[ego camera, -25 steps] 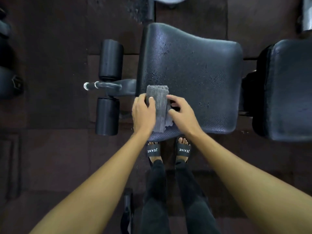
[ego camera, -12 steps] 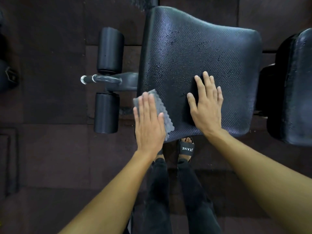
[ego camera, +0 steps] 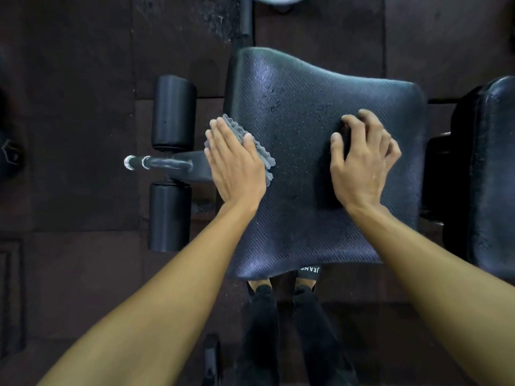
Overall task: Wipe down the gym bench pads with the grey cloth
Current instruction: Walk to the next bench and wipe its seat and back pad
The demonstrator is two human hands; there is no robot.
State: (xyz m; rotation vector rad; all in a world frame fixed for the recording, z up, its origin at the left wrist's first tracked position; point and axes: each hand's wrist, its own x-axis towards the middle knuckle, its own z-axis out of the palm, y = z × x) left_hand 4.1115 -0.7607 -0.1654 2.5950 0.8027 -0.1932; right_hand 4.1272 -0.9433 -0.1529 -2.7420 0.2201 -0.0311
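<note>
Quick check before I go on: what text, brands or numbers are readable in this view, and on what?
"JEAN" plus a cut-off letter: white print on the black sandal strap, seen upside down, partly hidden under the seat pad.
A pale mark on the dark object at the left edge: too dim to read.
No print shows on the cloth, rollers or other pad.

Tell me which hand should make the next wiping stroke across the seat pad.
Left. The left hand lies flat on the grey cloth at the seat pad's left edge, ready to sweep across. The right hand rests with curled fingers on the pad, with no cloth under it.
</note>
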